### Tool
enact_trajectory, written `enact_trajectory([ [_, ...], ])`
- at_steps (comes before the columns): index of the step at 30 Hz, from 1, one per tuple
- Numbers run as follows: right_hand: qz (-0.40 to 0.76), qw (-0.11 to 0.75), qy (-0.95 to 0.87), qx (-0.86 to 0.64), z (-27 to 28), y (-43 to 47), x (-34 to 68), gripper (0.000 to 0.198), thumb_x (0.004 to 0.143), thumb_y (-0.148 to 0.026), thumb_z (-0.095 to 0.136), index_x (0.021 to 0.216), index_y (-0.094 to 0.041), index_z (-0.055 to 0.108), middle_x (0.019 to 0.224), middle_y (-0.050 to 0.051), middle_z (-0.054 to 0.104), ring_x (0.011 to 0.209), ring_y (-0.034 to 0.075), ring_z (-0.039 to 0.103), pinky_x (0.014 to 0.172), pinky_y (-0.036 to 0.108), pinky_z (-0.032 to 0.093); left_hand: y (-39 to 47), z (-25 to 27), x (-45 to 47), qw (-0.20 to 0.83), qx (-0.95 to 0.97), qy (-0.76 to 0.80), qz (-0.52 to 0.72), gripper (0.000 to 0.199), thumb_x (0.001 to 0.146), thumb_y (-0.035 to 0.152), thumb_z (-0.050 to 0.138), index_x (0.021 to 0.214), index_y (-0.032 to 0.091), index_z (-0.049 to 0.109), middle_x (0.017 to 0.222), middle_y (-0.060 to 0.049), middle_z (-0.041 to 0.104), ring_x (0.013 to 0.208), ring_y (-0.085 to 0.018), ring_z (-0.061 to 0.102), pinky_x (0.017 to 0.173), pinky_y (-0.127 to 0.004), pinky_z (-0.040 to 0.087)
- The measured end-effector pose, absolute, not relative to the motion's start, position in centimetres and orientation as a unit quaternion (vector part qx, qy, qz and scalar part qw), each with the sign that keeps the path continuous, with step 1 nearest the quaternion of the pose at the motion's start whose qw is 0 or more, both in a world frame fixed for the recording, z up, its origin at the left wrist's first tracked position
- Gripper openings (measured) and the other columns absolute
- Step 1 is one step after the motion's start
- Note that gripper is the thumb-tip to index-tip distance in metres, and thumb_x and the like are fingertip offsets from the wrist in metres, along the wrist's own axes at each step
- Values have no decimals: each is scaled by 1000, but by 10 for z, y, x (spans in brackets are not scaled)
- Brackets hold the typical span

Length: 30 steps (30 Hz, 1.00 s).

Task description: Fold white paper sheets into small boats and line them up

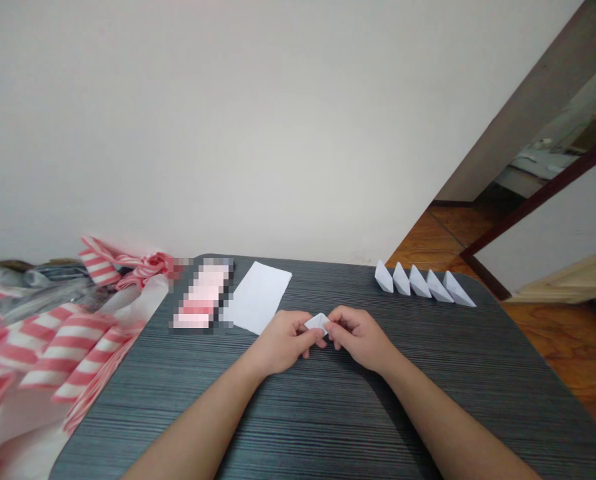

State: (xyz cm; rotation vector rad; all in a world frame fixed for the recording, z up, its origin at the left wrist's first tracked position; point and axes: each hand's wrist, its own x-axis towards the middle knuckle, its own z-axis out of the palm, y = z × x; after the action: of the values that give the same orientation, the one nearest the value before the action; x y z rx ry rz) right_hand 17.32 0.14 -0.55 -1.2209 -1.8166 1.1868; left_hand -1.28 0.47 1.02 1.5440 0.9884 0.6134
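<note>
A small piece of folded white paper is pinched at both ends, just above the middle of the dark table. My left hand grips its left side between thumb and fingers. On the other side, my right hand holds the right corner with thumb and index finger. A crease runs down the paper's face, and the fingers cover its edges. Beyond my left hand lies a stack of plain white paper. Several folded white paper shapes stand in a row at the far right.
A blurred-out pinkish rectangular item lies left of the paper stack. Red-and-white striped cloth is heaped beside the table's left edge. Behind the table rises a pale wall. Brown flooring shows at the right.
</note>
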Motion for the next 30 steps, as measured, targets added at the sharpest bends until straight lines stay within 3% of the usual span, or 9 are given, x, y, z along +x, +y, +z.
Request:
enact_trajectory([
  [14, 432, 324, -698, -470, -3, 1, 174, 23, 88, -30, 50, 68, -17, 52, 52, -3, 54, 46, 10, 49, 49, 21, 39, 4, 8, -12, 561, 665, 423, 252, 30, 82, 36, 49, 72, 13, 64, 65, -3, 65, 46, -8, 48, 46, -19, 36],
  [22, 348, 349, -764, -417, 1, 3, 173, 15, 86, -26, 52, 84, -18, 64, 71, 2, 60, 62, 13, 53, 58, 25, 41, 2, 11, -13, 508, 714, 427, 224, 36, 84, 39, 47, 69, 14, 67, 58, -2, 63, 46, -9, 49, 45, -18, 33],
  [30, 336, 352, -777, -399, 5, 2, 173, 20, 87, -24, 50, 73, -18, 64, 67, 3, 58, 63, 14, 54, 62, 26, 42, 3, 6, -13, 453, 757, 420, 214, 36, 84, 39, 48, 68, 15, 69, 57, -2, 62, 48, -9, 49, 47, -19, 31],
])
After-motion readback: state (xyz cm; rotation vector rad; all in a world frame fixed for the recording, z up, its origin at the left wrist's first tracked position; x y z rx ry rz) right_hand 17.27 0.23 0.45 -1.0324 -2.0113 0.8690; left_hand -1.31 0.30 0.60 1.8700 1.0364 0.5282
